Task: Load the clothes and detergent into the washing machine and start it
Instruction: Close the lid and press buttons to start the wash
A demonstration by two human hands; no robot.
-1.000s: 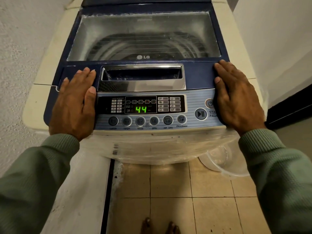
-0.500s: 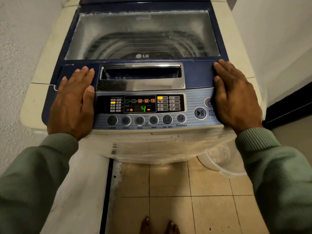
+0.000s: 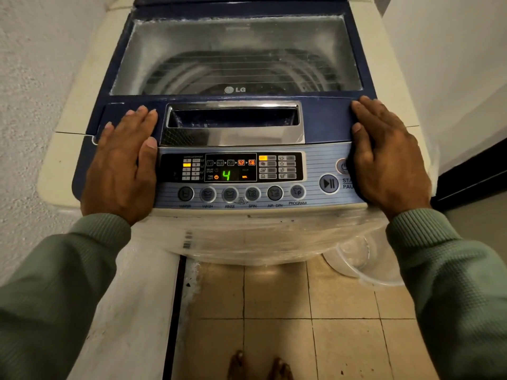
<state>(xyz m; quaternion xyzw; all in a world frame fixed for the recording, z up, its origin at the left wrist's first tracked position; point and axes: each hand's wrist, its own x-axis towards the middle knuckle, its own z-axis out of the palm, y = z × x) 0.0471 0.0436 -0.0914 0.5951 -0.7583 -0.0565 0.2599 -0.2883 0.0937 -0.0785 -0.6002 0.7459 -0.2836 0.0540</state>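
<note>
Bare toes (image 3: 259, 364) on beige floor tiles (image 3: 277, 292), nearest. Green sleeves (image 3: 450, 272) lead up to both hands. Left hand (image 3: 123, 165) and right hand (image 3: 389, 157) lie flat, fingers spread, palms down, gripping nothing, on the washing machine (image 3: 90, 100) front edge. Between them: control panel (image 3: 247, 185), display (image 3: 226, 175) reads green 4, play/pause button (image 3: 328, 184) just left of right hand. Plastic wrap (image 3: 247, 237) below panel. Beyond the hands, glass lid (image 3: 236, 56) closed, drum visible. White walls (image 3: 30, 78) either side.
</note>
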